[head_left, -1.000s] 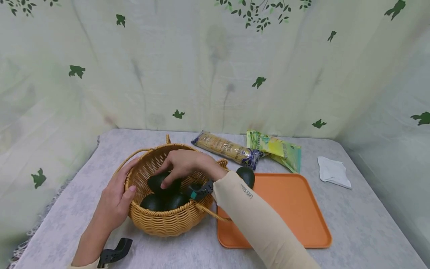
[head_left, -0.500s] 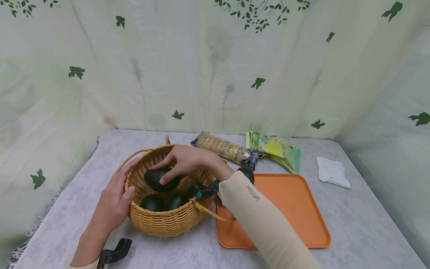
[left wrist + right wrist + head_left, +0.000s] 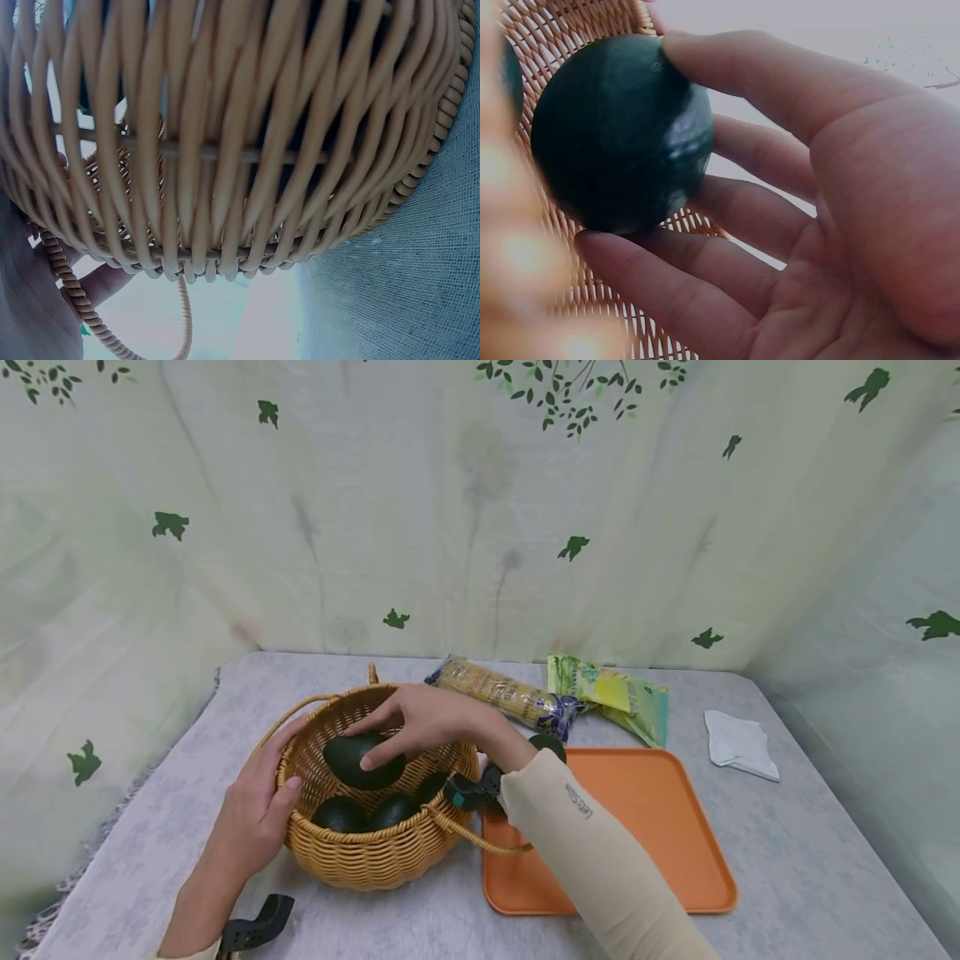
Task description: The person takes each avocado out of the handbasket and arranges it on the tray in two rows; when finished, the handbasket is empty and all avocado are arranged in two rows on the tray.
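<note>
The right hand (image 3: 431,720) reaches into the wicker basket (image 3: 360,856) from above, and its grip is closed around a dark green avocado (image 3: 362,760). In the right wrist view the thumb lies over the top of the fruit and the other fingers (image 3: 705,270) curl under it, so the avocado is held firmly. It sits above the other fruit, inside the basket and below the rim.

The left hand (image 3: 255,814) rests on the left outer wall of the basket. Its fingers are nearly straight and lie flat on the weave, with the thumb at the rim; it holds nothing inside the grip.

Two more avocados (image 3: 339,814) lie at the near bottom of the basket, touching each other, and a third is partly hidden under the right wrist. One avocado (image 3: 550,745) lies at the far left corner of the orange tray (image 3: 660,835), just right of the basket. Behind the tray, a packet of biscuits (image 3: 498,692) and a green snack bag (image 3: 615,697) lie on the grey surface (image 3: 810,860). A white folded cloth (image 3: 738,743) lies at the far right.
</note>
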Available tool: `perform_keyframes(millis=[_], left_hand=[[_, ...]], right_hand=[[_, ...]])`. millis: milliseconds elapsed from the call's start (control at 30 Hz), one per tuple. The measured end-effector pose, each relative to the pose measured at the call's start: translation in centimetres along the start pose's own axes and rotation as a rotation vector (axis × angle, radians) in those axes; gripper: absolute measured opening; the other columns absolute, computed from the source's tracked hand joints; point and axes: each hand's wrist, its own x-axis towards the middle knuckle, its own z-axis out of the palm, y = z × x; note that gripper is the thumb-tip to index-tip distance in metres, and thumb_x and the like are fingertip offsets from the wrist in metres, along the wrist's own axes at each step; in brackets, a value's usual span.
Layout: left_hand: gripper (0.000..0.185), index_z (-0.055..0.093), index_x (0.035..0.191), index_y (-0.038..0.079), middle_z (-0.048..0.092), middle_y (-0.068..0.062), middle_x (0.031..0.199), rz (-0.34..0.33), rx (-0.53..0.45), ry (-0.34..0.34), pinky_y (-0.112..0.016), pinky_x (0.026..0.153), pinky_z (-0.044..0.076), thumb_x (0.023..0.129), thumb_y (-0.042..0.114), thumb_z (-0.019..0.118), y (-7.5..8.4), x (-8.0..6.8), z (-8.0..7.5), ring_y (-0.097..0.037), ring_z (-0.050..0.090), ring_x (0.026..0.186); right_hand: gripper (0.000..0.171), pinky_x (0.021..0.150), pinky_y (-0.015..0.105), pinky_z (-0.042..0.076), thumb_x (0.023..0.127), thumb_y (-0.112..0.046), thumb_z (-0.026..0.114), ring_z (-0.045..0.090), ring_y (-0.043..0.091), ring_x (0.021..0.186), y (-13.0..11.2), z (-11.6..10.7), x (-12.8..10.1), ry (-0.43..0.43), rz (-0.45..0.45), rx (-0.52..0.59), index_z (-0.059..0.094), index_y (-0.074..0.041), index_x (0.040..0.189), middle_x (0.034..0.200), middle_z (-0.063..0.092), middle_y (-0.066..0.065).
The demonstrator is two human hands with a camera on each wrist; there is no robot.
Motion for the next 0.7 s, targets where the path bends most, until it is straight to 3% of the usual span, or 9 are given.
perform_keyframes(millis=[100, 200, 300, 367, 467, 600, 700], left_hand=[[0.064, 0.034, 0.162, 0.023, 0.043, -0.009, 0.161, -0.011, -0.005, -0.008, -0.042, 0.117, 0.038, 0.099, 0.017, 0.048, 0.1, 0.0, 0.0, -0.043, 0.043, 0.142], [0.064, 0.034, 0.162, 0.024, 0.042, -0.010, 0.161, -0.021, -0.018, -0.017, -0.073, 0.103, 0.039, 0.100, 0.018, 0.047, 0.1, 0.1, 0.0, -0.045, 0.042, 0.142], [0.064, 0.034, 0.162, 0.024, 0.042, -0.012, 0.161, -0.024, -0.024, -0.018, -0.077, 0.099, 0.039, 0.100, 0.018, 0.047, 0.2, 0.1, 0.0, -0.046, 0.042, 0.141], [0.064, 0.034, 0.162, 0.023, 0.042, -0.012, 0.161, -0.025, -0.022, -0.015, -0.077, 0.099, 0.039, 0.100, 0.017, 0.047, 0.2, 0.1, 0.0, -0.047, 0.042, 0.141], [0.064, 0.034, 0.162, 0.023, 0.043, -0.011, 0.160, -0.023, -0.014, -0.012, -0.070, 0.105, 0.039, 0.099, 0.017, 0.047, 0.2, 0.0, 0.0, -0.046, 0.042, 0.141], [0.064, 0.035, 0.162, 0.022, 0.043, -0.010, 0.160, -0.011, -0.008, -0.002, -0.032, 0.116, 0.033, 0.099, 0.016, 0.048, 0.1, 0.0, 0.0, -0.044, 0.043, 0.142], [0.064, 0.035, 0.162, 0.023, 0.043, -0.009, 0.160, -0.007, -0.012, 0.000, -0.019, 0.114, 0.026, 0.099, 0.016, 0.048, 0.1, 0.0, 0.0, -0.044, 0.043, 0.142]], right_hand=[[0.049, 0.060, 0.023, 0.040, 0.093, -0.041, 0.075, 0.027, 0.010, 0.050, 0.0, 0.1, -0.3, 0.012, -0.007, 0.026, 0.065, -0.034, 0.140, 0.054, 0.038, -0.007], [0.048, 0.062, 0.023, 0.041, 0.093, -0.040, 0.075, 0.025, 0.010, 0.050, -0.1, 0.1, -0.6, 0.021, -0.015, 0.027, 0.066, -0.033, 0.140, 0.056, 0.046, -0.004], [0.048, 0.065, 0.022, 0.042, 0.093, -0.041, 0.075, 0.030, 0.009, 0.052, -0.2, 0.1, -0.9, 0.034, -0.018, 0.005, 0.066, -0.035, 0.140, 0.060, 0.054, -0.001], [0.048, 0.066, 0.023, 0.043, 0.093, -0.041, 0.075, 0.033, 0.010, 0.054, -0.3, 0.1, -1.1, 0.045, -0.025, 0.005, 0.066, -0.034, 0.140, 0.062, 0.057, 0.002], [0.048, 0.071, 0.023, 0.046, 0.092, -0.041, 0.076, 0.055, 0.001, 0.073, -0.4, 0.1, -1.6, 0.066, -0.024, 0.022, 0.066, -0.035, 0.139, 0.080, 0.069, -0.004], [0.048, 0.080, 0.023, 0.051, 0.091, -0.041, 0.077, 0.062, 0.001, 0.114, -0.3, 0.1, -2.2, 0.090, -0.024, 0.056, 0.067, -0.034, 0.138, 0.116, 0.071, -0.016], [0.048, 0.082, 0.023, 0.052, 0.091, -0.039, 0.077, 0.064, 0.006, 0.116, -0.3, 0.1, -2.6, 0.107, -0.038, 0.067, 0.067, -0.033, 0.138, 0.127, 0.069, -0.014]])
